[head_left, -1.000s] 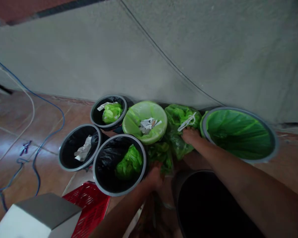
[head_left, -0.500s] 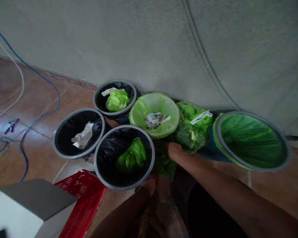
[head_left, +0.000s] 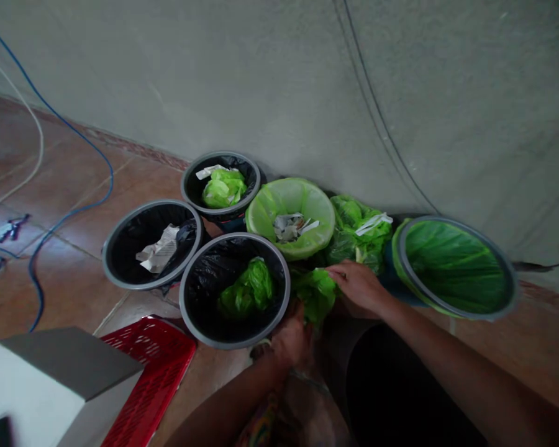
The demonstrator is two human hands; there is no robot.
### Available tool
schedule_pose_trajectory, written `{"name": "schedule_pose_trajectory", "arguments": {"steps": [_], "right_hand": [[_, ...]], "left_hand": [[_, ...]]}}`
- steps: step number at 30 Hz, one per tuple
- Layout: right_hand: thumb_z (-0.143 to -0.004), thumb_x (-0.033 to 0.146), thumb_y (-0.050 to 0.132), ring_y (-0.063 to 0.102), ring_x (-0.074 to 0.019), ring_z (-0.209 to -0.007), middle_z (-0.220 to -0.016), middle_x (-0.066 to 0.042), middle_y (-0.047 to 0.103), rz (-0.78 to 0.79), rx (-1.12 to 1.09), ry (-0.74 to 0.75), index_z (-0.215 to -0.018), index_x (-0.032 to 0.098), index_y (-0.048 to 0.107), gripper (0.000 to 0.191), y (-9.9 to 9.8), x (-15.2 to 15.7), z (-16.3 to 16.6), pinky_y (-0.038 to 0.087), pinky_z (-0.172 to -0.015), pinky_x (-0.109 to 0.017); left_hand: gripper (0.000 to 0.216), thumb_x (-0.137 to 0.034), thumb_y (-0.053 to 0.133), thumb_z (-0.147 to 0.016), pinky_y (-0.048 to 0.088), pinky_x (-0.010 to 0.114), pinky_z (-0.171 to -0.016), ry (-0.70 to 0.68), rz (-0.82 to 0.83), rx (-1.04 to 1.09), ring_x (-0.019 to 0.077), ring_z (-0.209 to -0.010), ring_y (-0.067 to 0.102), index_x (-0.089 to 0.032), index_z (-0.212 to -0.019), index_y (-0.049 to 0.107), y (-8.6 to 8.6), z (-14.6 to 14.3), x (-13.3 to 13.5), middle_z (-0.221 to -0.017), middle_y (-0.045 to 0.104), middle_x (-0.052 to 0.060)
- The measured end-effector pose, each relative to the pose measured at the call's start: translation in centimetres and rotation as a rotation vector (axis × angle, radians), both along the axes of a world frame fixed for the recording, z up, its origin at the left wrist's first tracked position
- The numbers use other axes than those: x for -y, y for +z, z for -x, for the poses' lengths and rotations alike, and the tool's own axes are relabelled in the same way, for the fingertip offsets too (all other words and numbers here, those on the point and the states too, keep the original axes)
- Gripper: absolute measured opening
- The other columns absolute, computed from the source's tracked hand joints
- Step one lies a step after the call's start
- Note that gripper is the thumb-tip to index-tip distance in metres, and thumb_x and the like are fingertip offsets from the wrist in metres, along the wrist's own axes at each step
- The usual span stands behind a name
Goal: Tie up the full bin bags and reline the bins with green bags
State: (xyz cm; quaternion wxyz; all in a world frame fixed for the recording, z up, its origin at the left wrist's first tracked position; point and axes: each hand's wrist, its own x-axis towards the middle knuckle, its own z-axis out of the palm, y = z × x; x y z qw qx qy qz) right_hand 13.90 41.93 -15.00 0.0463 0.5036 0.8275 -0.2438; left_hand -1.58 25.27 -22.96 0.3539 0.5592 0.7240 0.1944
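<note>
A bunched green plastic bag [head_left: 317,295] is between my hands, low on the floor side of the bins. My right hand [head_left: 358,284] pinches its upper right edge with fingers pressed together. My left hand [head_left: 292,338] is closed around its lower left side, its fingers partly hidden in shadow. Just left stands a bin with a black liner [head_left: 200,273], a crumpled green bag [head_left: 249,288] inside. Behind the bag is a bin with a light green liner [head_left: 291,197] holding paper scraps [head_left: 291,227]. A filled green bag [head_left: 366,239] with a white strip leans beside it.
A green-lined bin [head_left: 456,264] tilts at the right. Two more black-lined bins stand left, holding crumpled paper [head_left: 158,249] and a green bag [head_left: 224,188]. A red crate [head_left: 168,354] and white box [head_left: 32,391] sit front left. A blue cable [head_left: 74,214] crosses the floor.
The green bag between my hands has risen into clearer view. My right hand has shifted right and now pinches its edge; my left hand has moved slightly up and right.
</note>
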Motion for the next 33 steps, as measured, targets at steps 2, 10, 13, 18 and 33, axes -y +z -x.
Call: {"name": "schedule_pose_trajectory", "arguments": {"steps": [2, 10, 13, 18, 33], "right_hand": [[-0.094, 0.029, 0.049, 0.065, -0.0178, -0.092, -0.102, -0.005, 0.071, -0.002, -0.013, 0.019, -0.106, 0.025, 0.076, 0.030, -0.5, 0.5, 0.3, 0.046, -0.083, -0.027], [-0.091, 0.026, 0.051, 0.064, -0.0172, -0.089, -0.094, -0.004, 0.070, 0.008, -0.210, 0.105, -0.086, 0.021, 0.072, 0.022, 1.0, 1.6, 0.8, 0.045, -0.081, -0.027], [-0.093, 0.029, 0.048, 0.066, -0.0188, -0.083, -0.085, -0.004, 0.071, -0.079, -0.171, -0.017, -0.085, 0.021, 0.067, 0.022, 2.7, 1.4, 0.2, 0.045, -0.075, -0.027], [-0.094, 0.034, 0.045, 0.066, -0.0180, -0.064, -0.068, -0.002, 0.069, -0.103, -0.196, -0.153, -0.091, 0.022, 0.061, 0.020, 4.8, 1.6, -0.8, 0.046, -0.065, -0.027], [-0.077, 0.054, 0.066, 0.065, -0.0184, -0.060, -0.063, -0.002, 0.069, 0.297, 0.044, -0.005, -0.107, 0.020, 0.074, 0.046, 3.4, -1.3, -3.1, 0.042, -0.056, -0.026]], "left_hand": [[0.075, -0.035, 0.060, -0.084, 0.028, 0.049, -0.120, 0.010, -0.152, 0.039, 0.0311, -0.146, 0.030, -0.018, -0.151, 0.030, 1.0, -0.9, -1.8, -0.157, 0.035, 0.015], [0.038, -0.023, 0.059, -0.083, 0.026, 0.051, -0.119, -0.143, -0.148, 0.199, 0.0277, -0.124, 0.055, -0.019, -0.121, 0.060, -3.2, -2.5, -7.8, -0.122, 0.066, 0.009], [0.037, -0.014, 0.052, -0.082, 0.034, 0.046, -0.116, -0.112, -0.051, 0.186, 0.0285, -0.123, 0.055, -0.018, -0.117, 0.062, -5.0, -1.7, -7.2, -0.122, 0.065, 0.011], [0.057, -0.018, 0.050, -0.085, 0.026, 0.040, -0.122, 0.057, -0.092, 0.148, 0.0276, -0.142, 0.036, -0.019, -0.141, 0.040, -7.0, -1.0, -6.5, -0.149, 0.044, 0.011], [0.084, -0.052, 0.062, -0.081, 0.016, 0.050, -0.122, -0.022, -0.007, -0.039, 0.0440, -0.144, 0.027, -0.015, -0.150, 0.032, -9.5, -1.6, -4.2, -0.156, 0.032, 0.019]]}}
